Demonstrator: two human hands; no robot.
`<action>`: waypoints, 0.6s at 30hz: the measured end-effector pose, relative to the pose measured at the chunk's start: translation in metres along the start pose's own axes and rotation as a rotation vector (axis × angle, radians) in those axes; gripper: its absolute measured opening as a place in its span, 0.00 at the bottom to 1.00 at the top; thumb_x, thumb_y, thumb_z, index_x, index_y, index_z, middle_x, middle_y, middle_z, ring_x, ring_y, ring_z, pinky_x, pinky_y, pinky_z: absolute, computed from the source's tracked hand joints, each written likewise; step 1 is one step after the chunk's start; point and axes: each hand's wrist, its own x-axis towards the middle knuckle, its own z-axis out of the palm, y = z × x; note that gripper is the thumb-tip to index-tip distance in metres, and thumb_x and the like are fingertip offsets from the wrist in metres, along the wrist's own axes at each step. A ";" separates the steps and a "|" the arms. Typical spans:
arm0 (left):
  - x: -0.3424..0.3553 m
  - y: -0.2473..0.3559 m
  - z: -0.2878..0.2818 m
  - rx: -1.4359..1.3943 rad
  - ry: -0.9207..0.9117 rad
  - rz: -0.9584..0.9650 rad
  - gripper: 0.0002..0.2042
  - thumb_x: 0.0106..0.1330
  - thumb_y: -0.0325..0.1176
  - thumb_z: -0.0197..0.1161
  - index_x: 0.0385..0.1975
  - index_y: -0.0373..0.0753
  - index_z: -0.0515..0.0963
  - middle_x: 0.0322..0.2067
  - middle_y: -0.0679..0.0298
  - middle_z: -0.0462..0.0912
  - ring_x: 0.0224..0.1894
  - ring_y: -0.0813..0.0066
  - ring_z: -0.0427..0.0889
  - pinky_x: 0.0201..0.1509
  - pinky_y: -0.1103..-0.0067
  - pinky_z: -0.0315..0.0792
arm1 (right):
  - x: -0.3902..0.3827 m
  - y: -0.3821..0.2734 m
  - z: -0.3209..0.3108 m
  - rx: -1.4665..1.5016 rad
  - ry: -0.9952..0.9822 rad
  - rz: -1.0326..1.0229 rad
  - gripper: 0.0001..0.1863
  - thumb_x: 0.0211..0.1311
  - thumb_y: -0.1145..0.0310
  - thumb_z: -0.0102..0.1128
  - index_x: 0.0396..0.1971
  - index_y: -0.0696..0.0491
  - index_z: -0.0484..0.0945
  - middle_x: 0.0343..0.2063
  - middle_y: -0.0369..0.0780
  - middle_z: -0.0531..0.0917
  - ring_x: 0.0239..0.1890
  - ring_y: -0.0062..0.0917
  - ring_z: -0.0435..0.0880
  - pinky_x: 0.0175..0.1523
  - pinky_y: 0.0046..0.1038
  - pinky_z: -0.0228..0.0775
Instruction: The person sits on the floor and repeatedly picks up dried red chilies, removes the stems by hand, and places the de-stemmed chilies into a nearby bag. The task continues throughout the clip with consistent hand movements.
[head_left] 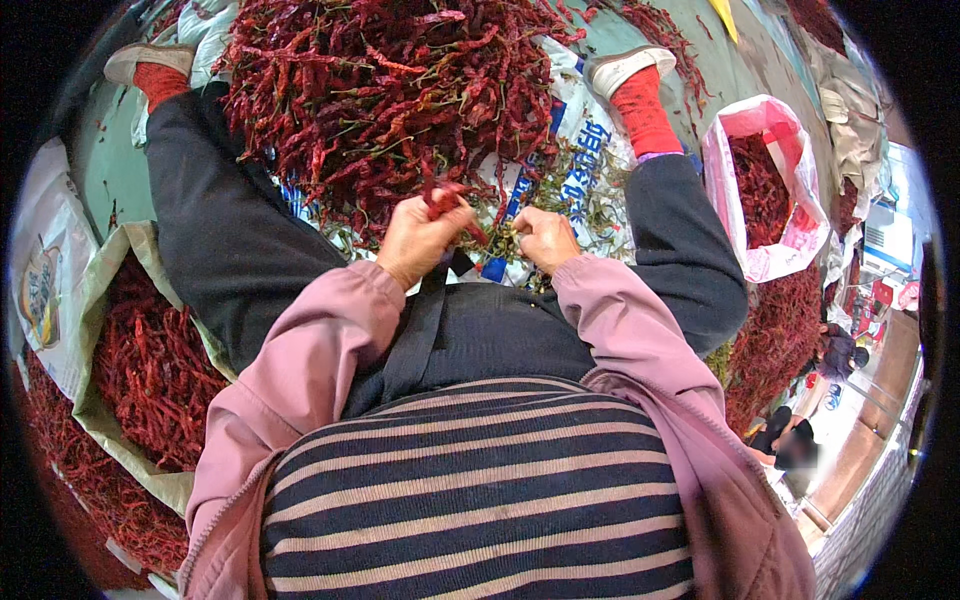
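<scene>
A large heap of dried red chillies [390, 95] lies between my spread legs. At its near edge my left hand [425, 238] is closed around a few dried chillies [447, 200], which stick out past the thumb and fingers. Just to the right, my right hand [546, 238] is closed in a pinch, its fingertips apart from the left hand; what they hold, if anything, is too small to make out. Around and beyond the right hand, pale green-brown chilli stems [572, 205] are scattered over a white and blue printed plastic sheet [592, 140].
A pink-and-white sack [785, 262] with chillies inside stands open beyond my right knee. On the left, a pale green sack [95, 400] holds more chillies. More chillies [775, 335] are piled at the right. Other people [838, 350] are at the far right.
</scene>
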 end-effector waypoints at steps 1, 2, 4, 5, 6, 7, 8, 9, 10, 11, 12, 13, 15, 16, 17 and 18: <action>0.002 0.002 -0.005 -0.079 0.056 -0.089 0.05 0.57 0.29 0.54 0.23 0.36 0.74 0.21 0.66 0.77 0.22 0.83 0.71 0.25 0.84 0.63 | 0.000 0.003 -0.002 -0.194 0.026 -0.145 0.09 0.42 0.73 0.50 0.27 0.58 0.75 0.26 0.47 0.78 0.32 0.35 0.79 0.37 0.32 0.69; 0.001 0.004 -0.011 -0.163 0.056 -0.148 0.05 0.56 0.29 0.53 0.24 0.36 0.74 0.21 0.64 0.77 0.24 0.80 0.74 0.26 0.83 0.65 | -0.001 0.005 -0.002 -0.241 0.046 -0.085 0.09 0.42 0.72 0.51 0.27 0.58 0.75 0.27 0.48 0.78 0.34 0.36 0.78 0.38 0.33 0.68; 0.001 0.008 -0.019 -0.338 0.083 -0.222 0.04 0.54 0.26 0.52 0.25 0.33 0.73 0.22 0.59 0.77 0.28 0.70 0.77 0.31 0.77 0.71 | -0.002 0.005 0.000 -0.332 0.079 0.027 0.10 0.42 0.69 0.52 0.26 0.57 0.75 0.29 0.49 0.78 0.37 0.39 0.76 0.41 0.35 0.66; 0.001 0.007 -0.020 -0.392 0.087 -0.248 0.04 0.54 0.26 0.51 0.25 0.33 0.73 0.23 0.58 0.77 0.28 0.69 0.77 0.32 0.76 0.72 | 0.002 0.005 0.003 -0.277 0.102 0.066 0.11 0.41 0.69 0.52 0.26 0.57 0.75 0.29 0.49 0.78 0.37 0.39 0.76 0.41 0.35 0.66; 0.000 0.004 -0.021 -0.447 0.092 -0.275 0.04 0.53 0.25 0.51 0.25 0.32 0.72 0.23 0.57 0.77 0.28 0.68 0.77 0.33 0.74 0.73 | 0.010 0.007 0.006 -0.221 0.124 0.103 0.11 0.41 0.68 0.53 0.26 0.57 0.75 0.29 0.50 0.78 0.36 0.40 0.76 0.41 0.35 0.66; -0.001 0.004 -0.022 -0.501 0.096 -0.299 0.04 0.53 0.25 0.51 0.25 0.31 0.72 0.24 0.56 0.77 0.28 0.67 0.77 0.34 0.72 0.73 | 0.017 0.005 0.008 -0.164 0.149 0.141 0.11 0.41 0.67 0.53 0.26 0.57 0.75 0.29 0.50 0.78 0.36 0.40 0.76 0.41 0.35 0.66; 0.000 0.003 -0.022 -0.517 0.103 -0.323 0.03 0.52 0.23 0.51 0.24 0.31 0.72 0.24 0.57 0.75 0.27 0.68 0.76 0.34 0.71 0.74 | 0.024 0.002 0.011 -0.134 0.166 0.189 0.12 0.42 0.66 0.53 0.26 0.57 0.75 0.28 0.51 0.78 0.35 0.42 0.76 0.42 0.35 0.66; 0.001 0.002 -0.021 -0.474 0.109 -0.312 0.03 0.51 0.22 0.52 0.24 0.31 0.72 0.23 0.58 0.75 0.26 0.68 0.75 0.34 0.71 0.74 | 0.031 0.004 0.017 -0.156 0.196 0.175 0.13 0.41 0.65 0.53 0.27 0.58 0.76 0.29 0.51 0.78 0.35 0.43 0.76 0.42 0.34 0.66; 0.000 0.000 -0.022 -0.430 0.121 -0.302 0.03 0.50 0.22 0.52 0.24 0.31 0.72 0.22 0.59 0.74 0.26 0.69 0.75 0.33 0.72 0.74 | 0.038 0.005 0.022 -0.156 0.187 0.185 0.13 0.41 0.65 0.53 0.27 0.57 0.76 0.28 0.51 0.78 0.34 0.42 0.77 0.42 0.34 0.67; 0.000 0.000 -0.021 -0.386 0.132 -0.292 0.03 0.50 0.21 0.53 0.24 0.32 0.71 0.22 0.60 0.74 0.25 0.69 0.75 0.33 0.73 0.74 | 0.042 0.007 0.025 -0.156 0.179 0.196 0.14 0.40 0.65 0.53 0.27 0.57 0.77 0.27 0.51 0.78 0.34 0.42 0.77 0.41 0.33 0.67; 0.001 0.000 -0.020 -0.368 0.124 -0.273 0.04 0.48 0.20 0.56 0.23 0.34 0.72 0.20 0.64 0.73 0.22 0.74 0.73 0.29 0.78 0.72 | 0.042 0.011 0.025 -0.118 0.186 0.200 0.13 0.40 0.65 0.54 0.27 0.57 0.77 0.26 0.50 0.78 0.34 0.41 0.77 0.41 0.33 0.67; 0.001 0.001 -0.019 -0.329 0.111 -0.275 0.04 0.47 0.20 0.57 0.23 0.34 0.72 0.20 0.65 0.73 0.21 0.75 0.72 0.28 0.79 0.71 | 0.042 0.011 0.021 -0.080 0.195 0.203 0.13 0.39 0.65 0.54 0.27 0.56 0.77 0.25 0.50 0.78 0.33 0.40 0.78 0.40 0.33 0.68; 0.001 0.001 -0.017 -0.249 0.083 -0.279 0.06 0.46 0.20 0.59 0.23 0.35 0.72 0.19 0.66 0.73 0.20 0.78 0.71 0.25 0.82 0.69 | 0.041 0.022 0.019 0.036 0.286 0.166 0.11 0.38 0.68 0.54 0.25 0.55 0.78 0.22 0.47 0.79 0.29 0.36 0.79 0.36 0.31 0.69; 0.002 0.001 -0.017 -0.210 0.076 -0.293 0.05 0.47 0.23 0.61 0.23 0.37 0.72 0.19 0.69 0.73 0.18 0.81 0.70 0.22 0.84 0.66 | 0.039 0.019 0.016 0.180 0.230 0.223 0.10 0.38 0.70 0.54 0.25 0.55 0.77 0.21 0.46 0.79 0.28 0.35 0.79 0.35 0.30 0.69; 0.003 0.000 -0.014 -0.207 0.089 -0.297 0.05 0.48 0.24 0.61 0.23 0.37 0.72 0.19 0.69 0.73 0.18 0.82 0.69 0.22 0.84 0.66 | 0.036 0.017 0.012 0.324 0.173 0.278 0.09 0.38 0.72 0.54 0.24 0.54 0.77 0.21 0.45 0.79 0.27 0.34 0.78 0.34 0.28 0.69; 0.005 0.001 -0.010 -0.204 0.102 -0.301 0.05 0.49 0.25 0.61 0.23 0.37 0.73 0.18 0.69 0.73 0.18 0.82 0.69 0.21 0.84 0.65 | 0.032 0.013 0.011 0.281 0.205 0.181 0.07 0.39 0.72 0.54 0.23 0.54 0.76 0.20 0.45 0.78 0.26 0.34 0.78 0.33 0.28 0.69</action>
